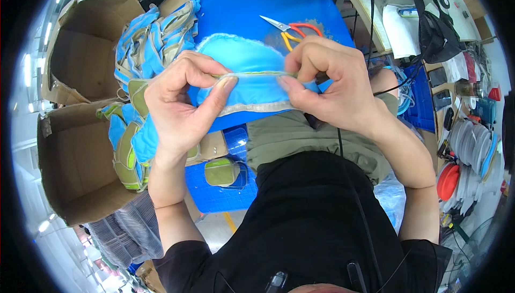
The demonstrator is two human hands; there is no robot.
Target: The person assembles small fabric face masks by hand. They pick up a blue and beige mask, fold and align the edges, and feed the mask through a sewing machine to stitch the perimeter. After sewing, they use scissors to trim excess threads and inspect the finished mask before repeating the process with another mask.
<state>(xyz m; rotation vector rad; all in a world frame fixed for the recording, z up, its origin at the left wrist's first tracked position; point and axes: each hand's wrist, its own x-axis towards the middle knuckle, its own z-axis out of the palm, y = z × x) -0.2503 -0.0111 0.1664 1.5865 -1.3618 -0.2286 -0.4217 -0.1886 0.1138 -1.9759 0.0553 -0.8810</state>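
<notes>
Goods crowded round a blue surface (236, 3), and over its near part was the cloth (255, 90), light blue, with a frayed upper edge and a pale grey band along its lower one. Its fingers gripping, the left hand (185, 97) pinched the cloth between thumb and forefinger at the left of a thin yellow-green line that crossed it. Likewise the right hand (335, 81) pinched it at the line's right end, thumb toward the person, the fingers a little blurred. How much of the cloth rested on the surface could not be told.

Just beyond the cloth lay scissors (286, 27), partly open, with one orange and one yellow handle. Left of the cloth sat a heap (161, 41) of blue and grey pieces, and nearer the person than that, green-and-blue pouches (127, 156). Two open cartons (80, 204) stood farther left of the cloth. Below it, to the left of the person's lap, was a small green pouch (220, 172). Well to the cloth's right were a black bag (441, 40), white rolls (469, 140) and a red roll (448, 181).
</notes>
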